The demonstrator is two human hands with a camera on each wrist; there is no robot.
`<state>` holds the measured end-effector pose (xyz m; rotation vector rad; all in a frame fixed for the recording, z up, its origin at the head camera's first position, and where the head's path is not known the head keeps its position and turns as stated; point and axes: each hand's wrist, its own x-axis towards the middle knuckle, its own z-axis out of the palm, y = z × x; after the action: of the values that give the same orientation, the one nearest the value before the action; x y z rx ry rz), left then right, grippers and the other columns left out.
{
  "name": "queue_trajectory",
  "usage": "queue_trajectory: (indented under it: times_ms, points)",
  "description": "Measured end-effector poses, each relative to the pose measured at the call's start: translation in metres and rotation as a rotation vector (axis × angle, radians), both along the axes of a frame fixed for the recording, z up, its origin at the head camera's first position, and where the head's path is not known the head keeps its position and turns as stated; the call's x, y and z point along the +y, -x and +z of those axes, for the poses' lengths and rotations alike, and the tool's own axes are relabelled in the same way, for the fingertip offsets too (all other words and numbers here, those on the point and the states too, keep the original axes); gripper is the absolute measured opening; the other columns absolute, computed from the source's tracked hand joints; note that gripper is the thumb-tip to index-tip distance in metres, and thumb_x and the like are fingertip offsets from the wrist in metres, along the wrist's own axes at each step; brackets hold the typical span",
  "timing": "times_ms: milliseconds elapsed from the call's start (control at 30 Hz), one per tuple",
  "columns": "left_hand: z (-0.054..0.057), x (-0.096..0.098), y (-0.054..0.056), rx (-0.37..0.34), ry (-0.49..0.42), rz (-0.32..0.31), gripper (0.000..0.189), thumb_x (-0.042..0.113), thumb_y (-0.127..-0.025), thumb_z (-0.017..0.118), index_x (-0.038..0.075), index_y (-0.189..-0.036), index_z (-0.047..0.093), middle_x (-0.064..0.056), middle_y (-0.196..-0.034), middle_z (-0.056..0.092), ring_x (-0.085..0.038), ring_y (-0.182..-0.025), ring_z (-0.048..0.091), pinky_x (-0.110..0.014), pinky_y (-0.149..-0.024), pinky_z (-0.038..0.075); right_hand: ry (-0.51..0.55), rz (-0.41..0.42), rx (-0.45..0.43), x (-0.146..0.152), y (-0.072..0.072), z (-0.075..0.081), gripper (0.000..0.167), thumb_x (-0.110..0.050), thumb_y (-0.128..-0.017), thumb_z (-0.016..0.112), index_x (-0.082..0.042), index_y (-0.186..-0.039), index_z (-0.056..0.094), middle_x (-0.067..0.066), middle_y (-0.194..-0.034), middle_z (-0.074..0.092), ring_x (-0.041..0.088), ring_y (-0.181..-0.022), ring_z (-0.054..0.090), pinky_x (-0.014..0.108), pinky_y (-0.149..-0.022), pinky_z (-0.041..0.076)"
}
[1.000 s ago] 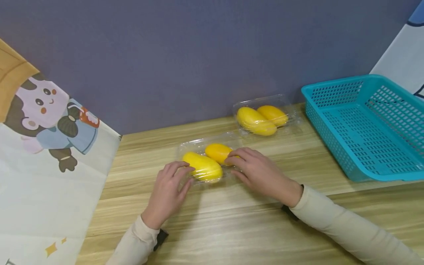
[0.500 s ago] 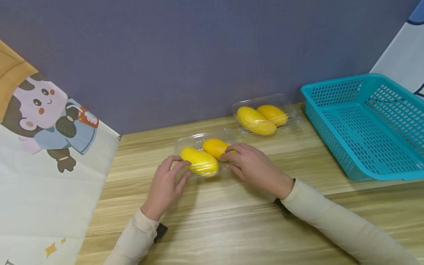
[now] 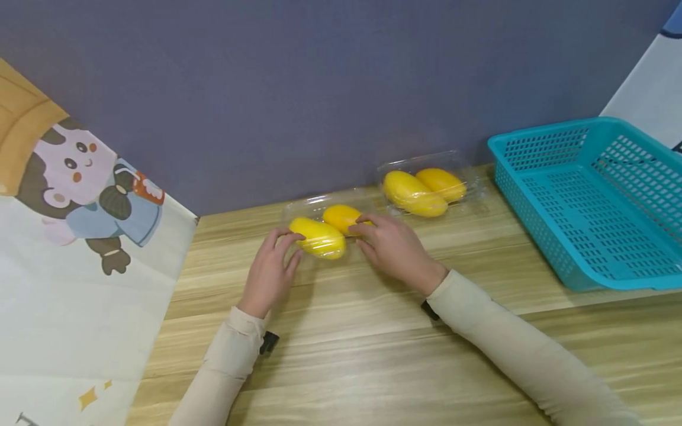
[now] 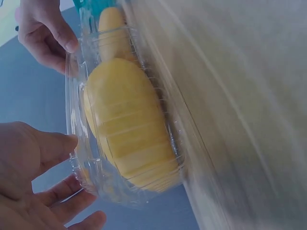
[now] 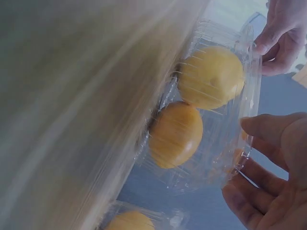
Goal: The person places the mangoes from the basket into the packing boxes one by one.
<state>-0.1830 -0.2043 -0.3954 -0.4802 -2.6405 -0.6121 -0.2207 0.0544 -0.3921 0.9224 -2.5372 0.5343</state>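
Observation:
A clear plastic clamshell box [image 3: 309,207] lies near the back of the wooden table with two mangoes inside, a long yellow mango [image 3: 318,238] in front and a more orange mango [image 3: 341,218] behind. My left hand [image 3: 269,275] pinches the box at its left end; in the left wrist view the thumb of the left hand [image 4: 36,163] presses on the rim and fingers reach to its far side. At the opposite end, my right hand [image 3: 396,251] grips the rim likewise, and the right wrist view has the right hand [image 5: 283,177] with thumb and fingers around the edge.
Just right of the held box, a second clear box [image 3: 421,161] with two mangoes stands against the grey-blue wall [image 3: 293,100]. A turquoise basket [image 3: 538,131] stands at the right. A printed cartoon sheet [image 3: 64,319] borders the table on the left.
Both hands have pushed the box with its mangoes away from the person, back toward the wall and up beside the second box. The second box and the basket stay put.

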Motion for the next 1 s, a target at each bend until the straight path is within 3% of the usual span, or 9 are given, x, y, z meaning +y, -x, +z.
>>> queue_trajectory:
  times_ms: [267,500,1000]
  points:
    - [0.001,-0.002,0.023,-0.092,-0.071,0.051,0.027,0.009,-0.095,0.066,0.009,-0.122,0.064,-0.012,-0.129,0.053,-0.032,-0.12,0.056,-0.049,-0.103,0.048,-0.01,-0.074,0.019,-0.011,0.018,-0.001,0.029,-0.02,-0.09,0.073,-0.017,-0.118,0.073,0.007,-0.122,0.069,0.026,-0.107,0.067,0.048,-0.095,0.054]
    - [0.0,0.003,0.038,-0.101,-0.083,0.065,0.027,0.009,-0.096,0.063,0.01,-0.123,0.063,-0.012,-0.131,0.052,-0.032,-0.12,0.056,-0.049,-0.101,0.049,0.023,-0.122,-0.01,-0.017,0.028,-0.003,0.028,-0.013,-0.09,0.072,-0.013,-0.118,0.072,0.008,-0.122,0.067,0.027,-0.097,0.069,0.041,-0.082,0.06]
    - [-0.003,0.009,0.054,-0.13,-0.097,0.117,0.026,0.01,-0.098,0.061,0.012,-0.123,0.063,-0.011,-0.132,0.051,-0.03,-0.114,0.057,-0.047,-0.093,0.052,0.008,-0.184,-0.075,-0.021,0.039,-0.003,0.029,-0.013,-0.092,0.069,-0.012,-0.121,0.068,0.01,-0.125,0.064,0.027,-0.094,0.07,0.036,-0.068,0.06]
